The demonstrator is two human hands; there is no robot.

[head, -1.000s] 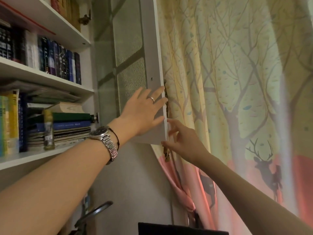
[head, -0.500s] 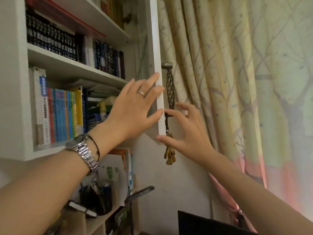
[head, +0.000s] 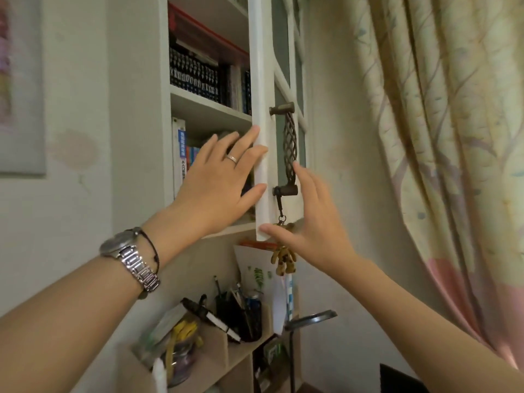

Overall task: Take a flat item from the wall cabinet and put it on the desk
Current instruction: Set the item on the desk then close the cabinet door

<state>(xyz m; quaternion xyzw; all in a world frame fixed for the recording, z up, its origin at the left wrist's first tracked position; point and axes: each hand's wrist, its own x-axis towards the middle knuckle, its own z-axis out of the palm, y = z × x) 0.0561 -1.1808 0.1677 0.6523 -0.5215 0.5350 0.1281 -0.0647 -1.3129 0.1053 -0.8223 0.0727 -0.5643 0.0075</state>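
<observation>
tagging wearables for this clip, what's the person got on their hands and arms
Both forearms are bare, no sleeves in view. The left hand wears a thin silver ring on one finger. The left wrist carries a silver metal watch with a link bracelet, and beside it a thin black cord bracelet. The right hand shows no ring, watch or band.

There is only one view, from a wide-angle camera on the person's head. It looks forward and upward at the wall cabinet [head: 209, 114], very near, within reach of both arms. A curtain [head: 442, 123] fills the right side.
</observation>
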